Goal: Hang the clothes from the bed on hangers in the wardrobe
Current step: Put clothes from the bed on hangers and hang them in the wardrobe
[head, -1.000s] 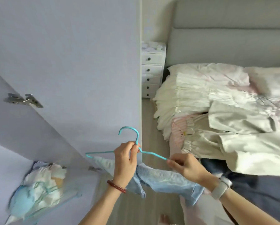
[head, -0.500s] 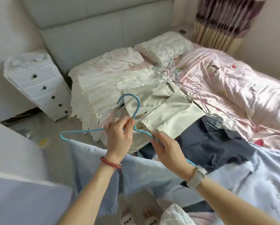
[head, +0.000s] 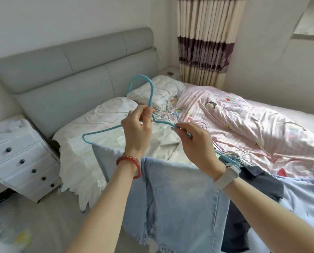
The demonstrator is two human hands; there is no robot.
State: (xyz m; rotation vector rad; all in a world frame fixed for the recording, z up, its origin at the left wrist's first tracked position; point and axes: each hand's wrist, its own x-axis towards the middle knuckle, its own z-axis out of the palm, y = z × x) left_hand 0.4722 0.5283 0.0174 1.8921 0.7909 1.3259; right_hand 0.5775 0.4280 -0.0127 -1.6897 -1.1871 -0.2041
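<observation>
1. Holding a turquoise hanger [head: 105, 131] up over the bed [head: 262, 125]: left hand [head: 137, 130] closed round the neck just under the hook, right hand [head: 198, 143] pinched shut on the right shoulder wire.
2. Draped over the hanger's lower bar, a pair of pale blue jeans [head: 180, 198], folded across it and hanging down toward the floor; frayed hems showing at the bottom. Seemingly loaded, though the far side of the fold stays hidden.
3. Not yet hung: no wardrobe rail in view, so carrying the loaded hanger across and hooking it on is judged the step left for this garment.
4. Still lying on the bed: a cream garment [head: 163, 141] spread under the hands, a dark grey garment [head: 258, 183] beside the right wrist, and light blue cloth [head: 302, 198] at the right edge, whether clothing or bedding cannot be told.
5. Also on the bed, a tangle of thin wire hangers [head: 167, 106] near the pillow, apparently spare for the rest.
6. Judged stage: early to middle, with one item ready for the wardrobe and at least two more to put on hangers.
7. Likely snag: jeans sliding off the slick bar if the hanger tips during the carry.
</observation>
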